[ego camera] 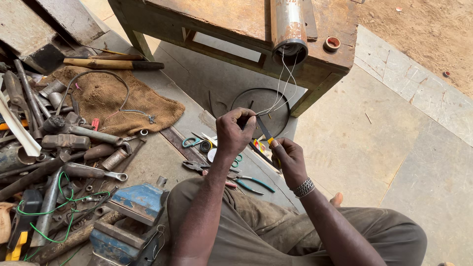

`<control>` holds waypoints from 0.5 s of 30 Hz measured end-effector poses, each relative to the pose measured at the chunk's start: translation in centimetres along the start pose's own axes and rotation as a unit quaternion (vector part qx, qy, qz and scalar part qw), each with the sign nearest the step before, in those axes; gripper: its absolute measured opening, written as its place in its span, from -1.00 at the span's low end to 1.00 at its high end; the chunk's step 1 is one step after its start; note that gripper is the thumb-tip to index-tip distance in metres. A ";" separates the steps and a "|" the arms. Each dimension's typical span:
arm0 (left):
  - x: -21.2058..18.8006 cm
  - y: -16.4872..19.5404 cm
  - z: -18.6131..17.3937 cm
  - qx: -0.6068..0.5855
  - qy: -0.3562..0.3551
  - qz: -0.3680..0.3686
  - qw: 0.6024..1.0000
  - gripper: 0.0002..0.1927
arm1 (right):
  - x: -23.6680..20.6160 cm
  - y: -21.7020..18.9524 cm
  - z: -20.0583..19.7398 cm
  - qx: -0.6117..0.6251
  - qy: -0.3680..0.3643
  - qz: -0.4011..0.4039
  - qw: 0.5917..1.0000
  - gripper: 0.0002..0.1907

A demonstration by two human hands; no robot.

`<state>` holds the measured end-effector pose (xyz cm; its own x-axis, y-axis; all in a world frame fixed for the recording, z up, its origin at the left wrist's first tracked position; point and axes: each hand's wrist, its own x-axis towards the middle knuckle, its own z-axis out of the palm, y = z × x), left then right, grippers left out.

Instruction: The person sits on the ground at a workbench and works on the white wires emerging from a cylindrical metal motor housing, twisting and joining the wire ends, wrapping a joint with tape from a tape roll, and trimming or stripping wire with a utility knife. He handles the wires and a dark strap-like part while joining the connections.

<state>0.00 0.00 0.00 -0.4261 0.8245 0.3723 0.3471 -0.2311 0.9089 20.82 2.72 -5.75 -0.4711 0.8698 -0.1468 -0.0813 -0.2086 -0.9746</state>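
My left hand [235,129] is closed, pinching thin pale wires [282,81] that run up into a metal cylinder [288,27] lying on a rusty workbench [236,17]. My right hand [288,160], with a metal bracelet on the wrist, grips a yellow-handled blade tool [266,134] whose tip points up toward the wires by my left fingers. I sit on the floor with both knees in dirty trousers below the hands.
Pliers with teal handles [251,182], scissors [193,142] and small parts lie on the floor under my hands. A blue vise [133,212], wrenches, hammers, green wire [64,199] and a burlap sack [111,98] crowd the left. A black ring [241,98] lies under the bench.
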 end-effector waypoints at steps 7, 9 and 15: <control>-0.3 0.6 0.7 0.048 0.023 0.028 0.998 -0.94 | -5.2 -7.4 1.9 -0.326 0.013 -0.150 0.933 -0.82; -0.2 0.8 0.5 0.071 0.010 0.035 0.997 -0.94 | -3.2 -9.6 2.0 -0.378 -0.006 -0.224 0.898 -0.90; -1.2 1.5 1.4 0.085 -0.080 0.031 0.993 -0.91 | 8.2 -12.9 4.3 -0.511 -0.017 -0.333 0.792 -0.81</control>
<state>2.21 -0.58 0.64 -0.2669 0.8856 0.3801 0.5097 -0.2050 0.8356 14.19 10.60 6.34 -0.6479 0.6177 0.4457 0.4237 0.7785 -0.4631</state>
